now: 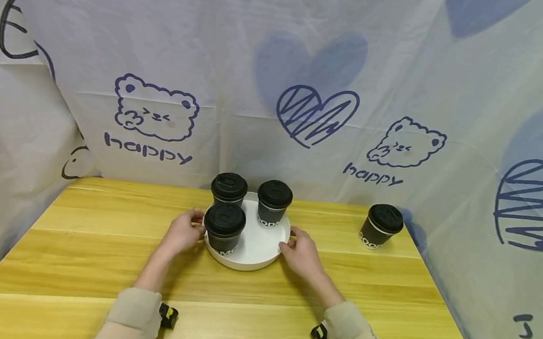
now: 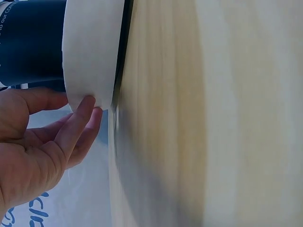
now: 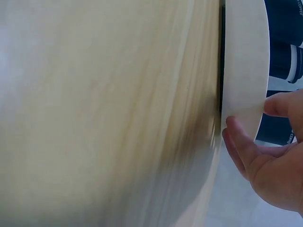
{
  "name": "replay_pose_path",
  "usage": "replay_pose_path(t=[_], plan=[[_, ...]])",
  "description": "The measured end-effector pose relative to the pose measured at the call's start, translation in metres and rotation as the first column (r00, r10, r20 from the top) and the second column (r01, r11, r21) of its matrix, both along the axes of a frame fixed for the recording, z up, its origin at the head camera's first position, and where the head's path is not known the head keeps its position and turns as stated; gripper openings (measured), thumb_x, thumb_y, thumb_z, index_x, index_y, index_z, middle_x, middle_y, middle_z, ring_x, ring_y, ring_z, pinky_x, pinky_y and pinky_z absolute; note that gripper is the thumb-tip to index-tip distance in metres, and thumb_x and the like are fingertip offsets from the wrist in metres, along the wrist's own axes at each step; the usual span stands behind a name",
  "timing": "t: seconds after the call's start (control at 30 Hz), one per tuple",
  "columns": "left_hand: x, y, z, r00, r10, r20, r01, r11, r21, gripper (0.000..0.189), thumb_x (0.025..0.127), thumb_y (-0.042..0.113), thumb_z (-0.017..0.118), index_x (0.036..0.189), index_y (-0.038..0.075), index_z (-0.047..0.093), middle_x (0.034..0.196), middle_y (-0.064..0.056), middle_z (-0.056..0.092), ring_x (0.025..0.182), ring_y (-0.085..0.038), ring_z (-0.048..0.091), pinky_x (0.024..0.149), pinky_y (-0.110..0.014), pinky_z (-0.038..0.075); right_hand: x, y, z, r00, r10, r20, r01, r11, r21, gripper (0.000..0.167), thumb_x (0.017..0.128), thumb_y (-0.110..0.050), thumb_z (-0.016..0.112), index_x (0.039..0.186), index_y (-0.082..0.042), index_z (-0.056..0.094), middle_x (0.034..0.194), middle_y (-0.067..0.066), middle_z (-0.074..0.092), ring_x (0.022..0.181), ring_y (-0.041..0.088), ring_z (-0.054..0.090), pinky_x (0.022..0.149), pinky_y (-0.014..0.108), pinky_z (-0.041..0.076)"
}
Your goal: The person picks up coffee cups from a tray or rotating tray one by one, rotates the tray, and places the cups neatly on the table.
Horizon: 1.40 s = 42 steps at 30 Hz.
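Observation:
A round white tray with a low wall carries three dark paper cups with black lids. Two of them, a rear cup and a front cup, are on its left side; a third cup stands at the back right. My left hand holds the tray's left edge, thumb at the rim and fingertips low on the outer wall. Opposite it, my right hand pinches the right edge the same way, as the right wrist view shows. A dark strip shows under the tray; whether it touches the table cannot be told.
Another dark lidded cup stands apart on the wooden table, near its back right corner. A white cloth printed with bears and hearts hangs right behind the table and along both sides.

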State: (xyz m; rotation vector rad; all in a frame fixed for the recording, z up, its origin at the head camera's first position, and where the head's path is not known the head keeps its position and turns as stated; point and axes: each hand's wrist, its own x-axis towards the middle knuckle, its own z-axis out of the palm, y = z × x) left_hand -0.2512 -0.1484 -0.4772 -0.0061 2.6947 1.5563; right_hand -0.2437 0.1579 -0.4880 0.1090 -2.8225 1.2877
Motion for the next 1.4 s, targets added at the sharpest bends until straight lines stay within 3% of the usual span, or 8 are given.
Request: replay_pose_path(t=[0.2, 0.77, 0.97, 1.17, 1.4], plan=[[-0.003, -0.002, 0.0, 1.0, -0.008, 0.028, 0.009, 1.0, -0.018, 0.042, 0.097, -0.001, 0.055, 0.138, -0.012, 0.055, 0.132, -0.031, 0.061, 0.117, -0.04, 0.065, 0.097, -0.044, 0.055, -0.005, 0.003, 0.003, 0.999, -0.024, -0.045, 0.021, 0.997, -0.07, 0.051, 0.096, -0.008, 0.063, 0.142, 0.011, 0.053, 0.135, 0.023, 0.063, 0.106, 0.029, 0.068, 0.085, 0.037, 0.059], [-0.019, -0.011, 0.002, 0.998, -0.054, 0.029, 0.055, 0.998, -0.019, 0.044, 0.1, 0.003, 0.055, 0.141, -0.014, 0.052, 0.138, -0.034, 0.057, 0.124, -0.046, 0.062, 0.096, -0.045, 0.057, -0.029, 0.007, -0.001, 1.0, -0.02, -0.019, 0.018, 0.994, -0.103, 0.044, 0.097, -0.005, 0.058, 0.139, 0.01, 0.058, 0.133, 0.022, 0.066, 0.115, 0.036, 0.068, 0.095, 0.043, 0.058], [-0.021, -0.013, 0.001, 0.998, -0.05, 0.029, 0.051, 0.999, -0.009, 0.041, 0.102, 0.004, 0.056, 0.139, -0.012, 0.055, 0.14, -0.034, 0.056, 0.121, -0.042, 0.063, 0.097, -0.043, 0.057, -0.027, 0.004, -0.002, 1.0, -0.024, 0.02, 0.026, 0.993, -0.114, 0.043, 0.097, -0.005, 0.056, 0.138, 0.008, 0.059, 0.134, 0.024, 0.065, 0.117, 0.037, 0.067, 0.096, 0.044, 0.057], [-0.021, -0.013, -0.001, 0.999, -0.039, 0.022, 0.038, 0.998, 0.048, 0.039, 0.101, 0.002, 0.058, 0.136, -0.013, 0.058, 0.137, -0.035, 0.058, 0.105, -0.035, 0.069, 0.082, -0.034, 0.062, -0.027, 0.003, -0.004, 1.0, -0.012, 0.028, 0.015, 0.993, -0.113, 0.045, 0.097, -0.004, 0.052, 0.14, 0.009, 0.057, 0.138, 0.026, 0.063, 0.12, 0.038, 0.066, 0.098, 0.044, 0.056], [-0.015, -0.015, -0.001, 0.997, -0.069, 0.034, 0.066, 0.994, 0.085, 0.04, 0.099, -0.001, 0.055, 0.137, -0.014, 0.056, 0.135, -0.035, 0.059, 0.107, -0.034, 0.066, 0.084, -0.034, 0.059, -0.023, 0.004, -0.007, 1.0, -0.001, 0.023, 0.004, 0.993, -0.121, 0.044, 0.098, -0.002, 0.051, 0.14, 0.01, 0.056, 0.138, 0.027, 0.062, 0.121, 0.039, 0.066, 0.1, 0.045, 0.056]])
